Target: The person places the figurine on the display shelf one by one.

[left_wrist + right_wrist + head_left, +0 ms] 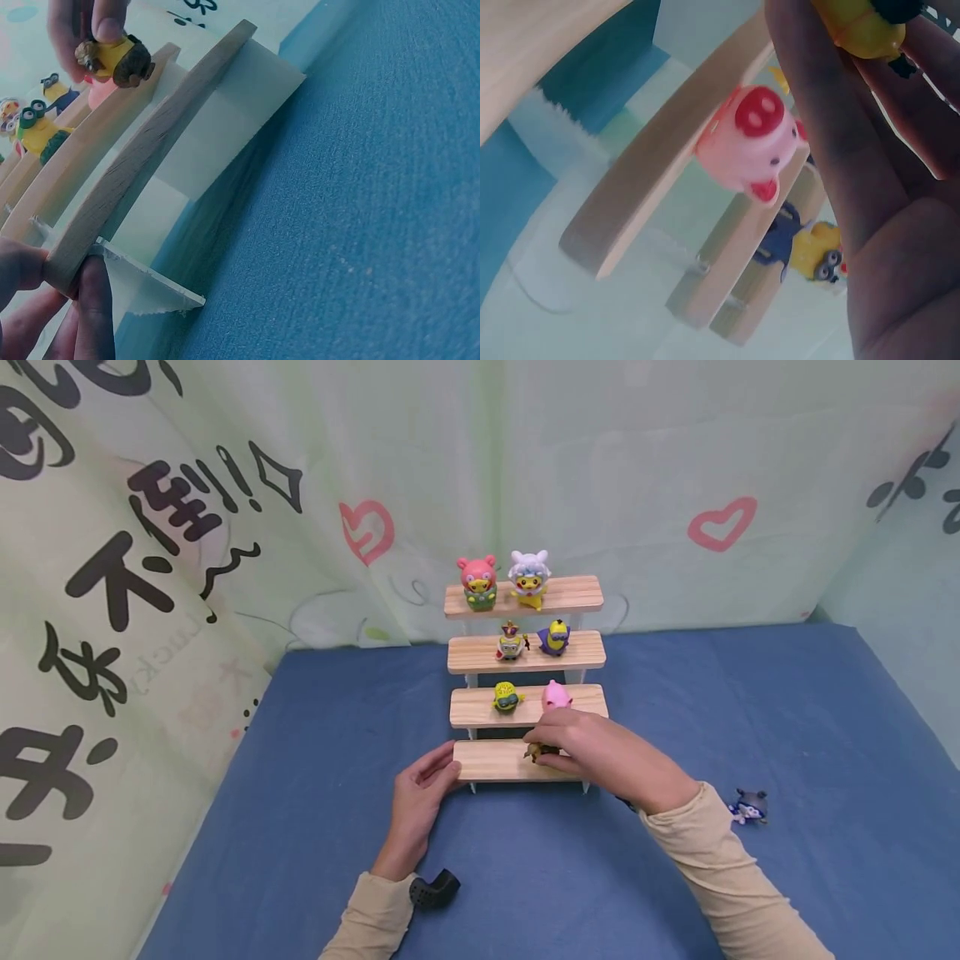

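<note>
A four-tier wooden display stand [487,762] with pale side supports stands near the back of the blue table. My left hand [416,806] grips the left end of its lowest board, thumb and fingers on either side of the wood in the left wrist view. Over the right part of that board, my right hand [603,756] pinches a small yellow-and-brown minion figurine [116,60]. Just behind, on the second board from the bottom, sit a pink pig figurine [750,142] and a yellow-green minion figurine [507,697], the pig partly covered by my right hand in the head view.
Two minion figurines, one crowned [510,643] and one purple-caped [554,637], occupy the third board up. Pink-hooded [478,583] and white-hooded [529,579] figurines top the stand. A dark-hooded figurine [750,807] lies beyond my right forearm. A printed curtain [600,468] hangs behind.
</note>
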A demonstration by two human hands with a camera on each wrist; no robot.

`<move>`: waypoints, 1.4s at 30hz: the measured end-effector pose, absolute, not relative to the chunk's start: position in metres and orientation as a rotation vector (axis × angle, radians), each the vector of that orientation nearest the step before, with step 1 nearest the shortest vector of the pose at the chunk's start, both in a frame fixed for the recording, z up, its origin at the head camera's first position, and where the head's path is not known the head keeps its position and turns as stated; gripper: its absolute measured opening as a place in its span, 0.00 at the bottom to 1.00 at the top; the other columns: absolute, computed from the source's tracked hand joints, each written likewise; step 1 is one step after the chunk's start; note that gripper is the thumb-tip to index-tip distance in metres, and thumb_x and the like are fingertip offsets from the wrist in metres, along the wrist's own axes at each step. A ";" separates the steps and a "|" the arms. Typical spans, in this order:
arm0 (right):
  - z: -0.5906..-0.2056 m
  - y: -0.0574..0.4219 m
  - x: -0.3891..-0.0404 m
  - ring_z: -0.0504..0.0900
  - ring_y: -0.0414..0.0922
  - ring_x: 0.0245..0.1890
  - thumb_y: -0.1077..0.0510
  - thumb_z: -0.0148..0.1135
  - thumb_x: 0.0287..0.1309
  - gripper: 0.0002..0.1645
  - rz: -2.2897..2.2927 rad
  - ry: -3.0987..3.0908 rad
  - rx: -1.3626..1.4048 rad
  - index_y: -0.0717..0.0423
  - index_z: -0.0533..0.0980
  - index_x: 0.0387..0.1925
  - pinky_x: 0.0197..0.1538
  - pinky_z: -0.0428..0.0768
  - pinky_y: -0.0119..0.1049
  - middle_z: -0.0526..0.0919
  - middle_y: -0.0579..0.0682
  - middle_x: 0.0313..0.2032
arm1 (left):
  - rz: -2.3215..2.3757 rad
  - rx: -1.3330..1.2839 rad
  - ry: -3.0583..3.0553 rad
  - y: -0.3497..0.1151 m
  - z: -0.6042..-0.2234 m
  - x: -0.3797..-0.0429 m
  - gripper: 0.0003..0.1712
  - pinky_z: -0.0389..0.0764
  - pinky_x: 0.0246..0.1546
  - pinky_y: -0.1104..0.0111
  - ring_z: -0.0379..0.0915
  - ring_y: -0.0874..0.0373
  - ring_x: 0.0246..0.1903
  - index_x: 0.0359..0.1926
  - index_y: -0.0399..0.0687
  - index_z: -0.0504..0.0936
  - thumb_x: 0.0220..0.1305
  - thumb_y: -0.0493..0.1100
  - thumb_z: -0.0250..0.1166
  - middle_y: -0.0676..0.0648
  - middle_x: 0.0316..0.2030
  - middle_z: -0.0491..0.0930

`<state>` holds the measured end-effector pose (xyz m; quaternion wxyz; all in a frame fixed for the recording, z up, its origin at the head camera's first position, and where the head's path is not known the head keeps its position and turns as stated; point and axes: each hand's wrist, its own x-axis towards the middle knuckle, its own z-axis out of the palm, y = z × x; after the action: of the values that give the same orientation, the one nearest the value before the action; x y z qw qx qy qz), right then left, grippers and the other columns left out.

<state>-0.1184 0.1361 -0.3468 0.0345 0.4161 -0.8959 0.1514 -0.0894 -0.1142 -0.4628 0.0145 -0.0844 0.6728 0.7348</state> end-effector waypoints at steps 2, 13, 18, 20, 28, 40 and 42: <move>-0.347 0.134 -0.119 0.78 0.38 0.40 0.59 0.71 0.58 0.11 0.459 -2.756 1.293 0.55 0.84 0.43 0.46 0.83 0.36 0.82 0.44 0.38 | 2.280 -0.265 2.098 -0.114 -0.463 -0.089 0.24 0.85 0.48 0.69 0.82 0.56 0.47 0.61 0.40 0.78 0.65 0.39 0.68 0.37 0.54 0.80; -0.351 0.121 -0.124 0.80 0.40 0.42 0.59 0.70 0.59 0.10 0.478 -2.748 1.370 0.53 0.85 0.43 0.49 0.83 0.39 0.84 0.44 0.39 | 2.312 -0.259 2.071 -0.113 -0.462 -0.088 0.24 0.85 0.47 0.68 0.82 0.57 0.46 0.61 0.38 0.78 0.65 0.37 0.67 0.37 0.53 0.80; -0.353 0.116 -0.126 0.80 0.40 0.40 0.58 0.71 0.59 0.10 0.487 -2.743 1.391 0.52 0.85 0.43 0.48 0.83 0.38 0.84 0.44 0.39 | 2.308 -0.258 2.079 -0.114 -0.463 -0.089 0.24 0.85 0.47 0.68 0.82 0.57 0.46 0.61 0.38 0.78 0.65 0.37 0.67 0.37 0.53 0.80; -0.353 0.115 -0.127 0.79 0.40 0.40 0.59 0.70 0.59 0.09 0.498 -2.741 1.398 0.53 0.85 0.42 0.48 0.83 0.38 0.84 0.44 0.38 | 2.308 -0.252 2.081 -0.114 -0.464 -0.089 0.24 0.85 0.47 0.68 0.82 0.57 0.46 0.61 0.38 0.78 0.65 0.37 0.67 0.37 0.53 0.80; -0.358 0.109 -0.129 0.79 0.39 0.38 0.59 0.71 0.58 0.09 0.530 -2.756 1.385 0.52 0.84 0.42 0.46 0.83 0.36 0.84 0.44 0.37 | 2.314 -0.242 2.065 -0.114 -0.463 -0.088 0.24 0.85 0.47 0.68 0.82 0.57 0.46 0.61 0.38 0.78 0.65 0.37 0.67 0.36 0.53 0.80; -0.362 0.103 -0.132 0.80 0.39 0.39 0.58 0.70 0.59 0.09 0.511 -2.776 1.359 0.53 0.84 0.42 0.46 0.84 0.36 0.83 0.45 0.38 | 2.306 -0.249 2.062 -0.114 -0.462 -0.089 0.24 0.85 0.48 0.68 0.82 0.57 0.46 0.62 0.39 0.78 0.66 0.38 0.67 0.36 0.53 0.80; -0.362 0.102 -0.132 0.80 0.40 0.40 0.58 0.70 0.59 0.10 0.504 -2.778 1.355 0.54 0.84 0.43 0.46 0.84 0.36 0.84 0.46 0.39 | 2.301 -0.252 2.065 -0.115 -0.462 -0.088 0.24 0.85 0.48 0.68 0.82 0.57 0.46 0.62 0.39 0.78 0.66 0.38 0.67 0.37 0.53 0.80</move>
<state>-0.1316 0.1022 -0.3618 0.0052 0.4326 -0.8871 0.1608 -0.0885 -0.1146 -0.4623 0.0195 -0.0811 0.6656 0.7416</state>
